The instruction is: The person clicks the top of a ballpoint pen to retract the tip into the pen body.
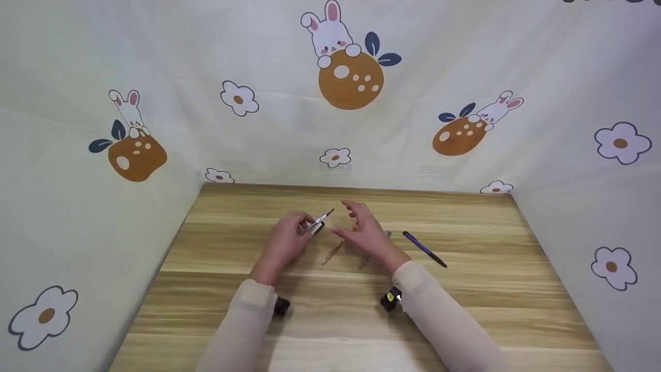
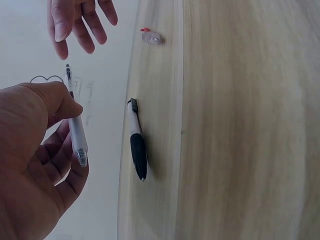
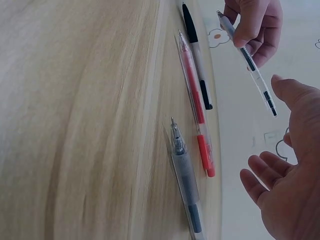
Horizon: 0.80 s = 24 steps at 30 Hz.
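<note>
My left hand [image 1: 281, 240] pinches a clear and white click pen [image 2: 77, 134] between thumb and fingers, raised above the table. That pen's far end points toward my right hand [image 1: 367, 232]. The right hand hovers with fingers spread and relaxed, apart from the pen, as the right wrist view shows. Below the hands, a black-and-white pen [image 2: 136, 135] lies on the wood. Beside it is a clear pen with a red inside [image 3: 195, 92]. A clear grey pen [image 3: 186, 180] lies nearest the right wrist camera, partly hidden under the right arm in the head view.
Farther right on the wooden table [image 1: 206, 289] lies a blue-purple pen with black ends [image 1: 424, 249]. Pale cloth walls [image 1: 279, 134] printed with rabbits and flowers stand along the back and both sides. A small black camera sits at each wrist.
</note>
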### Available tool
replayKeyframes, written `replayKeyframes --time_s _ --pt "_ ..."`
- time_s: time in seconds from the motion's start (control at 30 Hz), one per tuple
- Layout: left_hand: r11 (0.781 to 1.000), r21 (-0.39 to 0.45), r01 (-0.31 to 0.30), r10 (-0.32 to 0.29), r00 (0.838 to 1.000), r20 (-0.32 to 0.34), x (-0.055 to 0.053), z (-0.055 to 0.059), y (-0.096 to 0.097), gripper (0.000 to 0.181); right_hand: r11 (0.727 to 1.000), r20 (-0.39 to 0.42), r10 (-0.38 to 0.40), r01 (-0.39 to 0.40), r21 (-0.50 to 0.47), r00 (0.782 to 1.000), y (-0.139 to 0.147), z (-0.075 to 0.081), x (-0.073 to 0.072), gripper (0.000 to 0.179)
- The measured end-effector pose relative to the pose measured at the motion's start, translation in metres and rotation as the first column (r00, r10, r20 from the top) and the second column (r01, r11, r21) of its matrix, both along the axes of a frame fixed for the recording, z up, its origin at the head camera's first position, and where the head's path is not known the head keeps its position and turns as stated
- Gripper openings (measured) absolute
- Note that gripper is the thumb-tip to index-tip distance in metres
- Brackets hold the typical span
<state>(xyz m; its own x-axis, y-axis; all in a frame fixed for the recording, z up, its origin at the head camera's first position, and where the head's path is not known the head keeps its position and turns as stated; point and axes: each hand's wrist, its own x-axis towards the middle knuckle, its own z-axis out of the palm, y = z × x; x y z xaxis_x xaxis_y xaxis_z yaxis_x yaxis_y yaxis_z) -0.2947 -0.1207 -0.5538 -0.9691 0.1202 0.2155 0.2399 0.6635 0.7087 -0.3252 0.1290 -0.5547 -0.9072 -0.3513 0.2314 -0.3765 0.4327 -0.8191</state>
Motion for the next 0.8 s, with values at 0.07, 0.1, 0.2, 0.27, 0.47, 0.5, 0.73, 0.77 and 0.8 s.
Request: replayKeyframes --time_s 0.07,0.1,0.2,0.27,0.47,0.5,0.73,0.77,0.8 --pt "1.0 -0.01 -0.009 0.009 1.0 -0.007 -0.001 -0.002 -0.002 0.025 1.0 0.003 0.004 -0.004 0.008 1.0 -0.002 0.0 -0.001 0.08" --pt "1.0 -0.016 -0.012 0.012 1.0 -0.012 -0.002 -0.003 -0.004 0.026 1.0 0.002 0.004 -0.004 0.014 1.0 -0.003 -0.001 -0.002 0.079" --pt "0.999 -0.028 -0.021 0.021 1.0 -0.02 -0.002 -0.005 -0.007 0.027 0.999 -0.011 0.004 -0.003 0.038 1.0 -0.006 -0.003 -0.004 0.079" --pt "0.999 -0.03 -0.024 0.024 0.999 -0.027 -0.003 -0.005 -0.01 0.027 0.998 -0.018 0.004 -0.003 0.055 1.0 -0.007 -0.003 -0.005 0.08" --pt "0.999 -0.016 -0.038 0.037 0.999 -0.024 -0.003 -0.004 -0.018 0.027 0.997 -0.024 0.026 -0.024 0.07 0.999 -0.015 -0.003 -0.009 0.081" --pt "0.999 -0.017 -0.04 0.04 0.999 -0.021 -0.003 -0.004 -0.019 0.028 0.997 -0.022 0.029 -0.027 0.069 0.999 -0.016 -0.004 -0.01 0.08" --pt "0.998 -0.017 -0.058 0.058 0.998 0.005 -0.003 -0.005 -0.026 0.028 0.996 0.005 0.026 -0.026 0.09 1.0 -0.025 -0.004 -0.012 0.079" --pt "0.998 -0.014 -0.06 0.06 0.998 0.01 -0.003 -0.005 -0.026 0.027 0.996 0.008 0.025 -0.026 0.09 1.0 -0.026 -0.004 -0.012 0.079" --pt "0.998 -0.01 -0.062 0.062 0.998 0.017 -0.003 -0.005 -0.027 0.027 0.996 0.012 0.025 -0.026 0.091 1.0 -0.027 -0.004 -0.012 0.079"
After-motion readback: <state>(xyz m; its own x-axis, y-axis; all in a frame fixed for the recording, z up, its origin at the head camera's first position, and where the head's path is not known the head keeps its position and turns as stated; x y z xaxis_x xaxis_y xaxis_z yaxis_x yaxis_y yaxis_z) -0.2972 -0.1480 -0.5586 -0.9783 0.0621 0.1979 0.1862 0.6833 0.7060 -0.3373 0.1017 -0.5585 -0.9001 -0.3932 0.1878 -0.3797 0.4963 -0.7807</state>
